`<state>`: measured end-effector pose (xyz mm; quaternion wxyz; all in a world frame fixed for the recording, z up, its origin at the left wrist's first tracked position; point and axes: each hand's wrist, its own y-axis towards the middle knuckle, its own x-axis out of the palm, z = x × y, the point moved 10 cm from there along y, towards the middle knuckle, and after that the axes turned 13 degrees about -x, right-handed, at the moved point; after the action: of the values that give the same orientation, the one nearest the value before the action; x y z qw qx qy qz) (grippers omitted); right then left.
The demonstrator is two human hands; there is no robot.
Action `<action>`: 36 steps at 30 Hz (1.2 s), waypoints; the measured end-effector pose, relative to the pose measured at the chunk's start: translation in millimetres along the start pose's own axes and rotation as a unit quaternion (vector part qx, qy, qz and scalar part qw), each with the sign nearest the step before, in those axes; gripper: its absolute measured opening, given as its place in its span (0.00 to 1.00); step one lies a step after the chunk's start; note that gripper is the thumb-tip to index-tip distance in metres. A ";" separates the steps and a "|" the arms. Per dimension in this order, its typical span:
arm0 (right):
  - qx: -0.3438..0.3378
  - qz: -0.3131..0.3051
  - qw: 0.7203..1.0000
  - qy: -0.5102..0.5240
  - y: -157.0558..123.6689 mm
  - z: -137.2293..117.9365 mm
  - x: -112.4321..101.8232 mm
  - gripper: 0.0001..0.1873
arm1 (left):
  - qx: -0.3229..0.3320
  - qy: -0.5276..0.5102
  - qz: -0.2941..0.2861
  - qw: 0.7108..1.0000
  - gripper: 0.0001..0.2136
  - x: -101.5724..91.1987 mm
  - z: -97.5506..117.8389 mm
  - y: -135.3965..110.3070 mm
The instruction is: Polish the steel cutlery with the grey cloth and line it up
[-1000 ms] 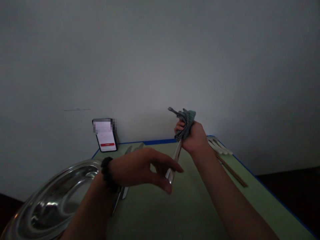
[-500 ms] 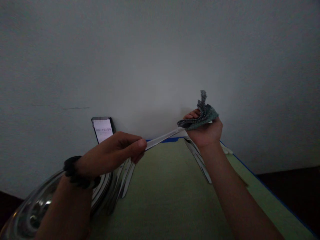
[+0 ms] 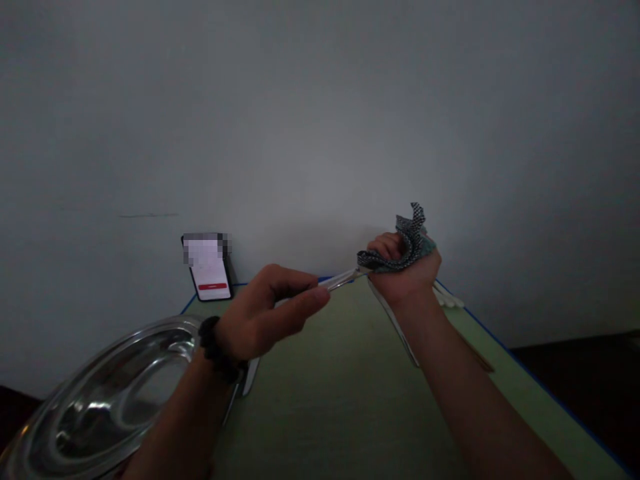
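My left hand (image 3: 275, 310), with a black beaded bracelet on its wrist, pinches one end of a shiny metal table knife (image 3: 343, 280) between thumb and fingers. The knife slants up to the right, and its far end disappears into a folded black-and-white checked cloth (image 3: 400, 257) with a green underside. My right hand (image 3: 413, 273) is palm up, its fingers curled around that cloth and the knife's end. Both hands are above the table, near the wall.
A large shiny metal basin (image 3: 100, 407) stands at the left. A phone (image 3: 210, 270) leans on the wall. Knives (image 3: 251, 377) lie under my left arm, other cutlery (image 3: 400, 327) beside my right forearm. White pieces (image 3: 450, 298) and a brown strip (image 3: 480, 357) lie on the green tabletop (image 3: 335, 400).
My left hand has moved right along the knife, closer to the cloth, so less of the knife shows. My right fingers have curled tighter on the cloth. The phone's screen has changed.
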<state>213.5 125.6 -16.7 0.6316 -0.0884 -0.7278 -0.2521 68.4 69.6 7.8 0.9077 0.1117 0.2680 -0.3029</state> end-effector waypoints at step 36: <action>0.006 0.030 0.985 -0.167 17.0 1.5 -11.4 0.13 | 0.043 0.166 0.044 0.984 0.18 8.2 14.5 8.6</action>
<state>221.9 143.0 -23.4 0.5091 -0.1475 -0.8216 -0.2099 85.3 67.1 15.7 0.8571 0.2112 0.3969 -0.2514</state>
